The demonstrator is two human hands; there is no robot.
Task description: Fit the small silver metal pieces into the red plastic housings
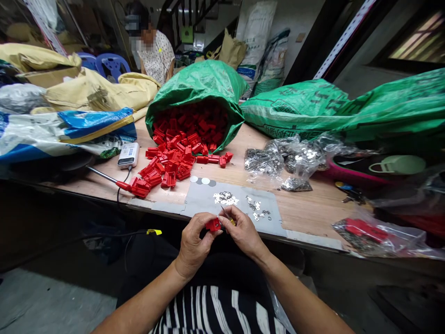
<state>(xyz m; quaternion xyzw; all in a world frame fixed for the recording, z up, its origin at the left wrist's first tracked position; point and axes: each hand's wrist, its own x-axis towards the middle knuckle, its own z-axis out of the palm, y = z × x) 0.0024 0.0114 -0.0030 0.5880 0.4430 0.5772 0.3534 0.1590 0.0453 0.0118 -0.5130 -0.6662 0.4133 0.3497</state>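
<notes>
Near the table's front edge, my left hand point(196, 239) pinches a small red plastic part point(213, 225). Close against it on the right, my right hand point(242, 230) holds a thin pointed tool point(226, 214) with a yellow piece by its grip; its fingertips meet the red part. Just beyond the hands, small silvery metal pieces point(225, 198) lie in loose clusters on a grey mat point(201, 204). Farther back to the left, a pile of red parts point(170, 162) spills from an open green sack point(205, 81).
A power bank point(128, 155) with a cable lies left of the red pile. Clear bags of metal pieces point(264, 161) and a pink container point(358, 176) stand to the right. Full sacks line the back. Another person point(156, 53) sits across the table.
</notes>
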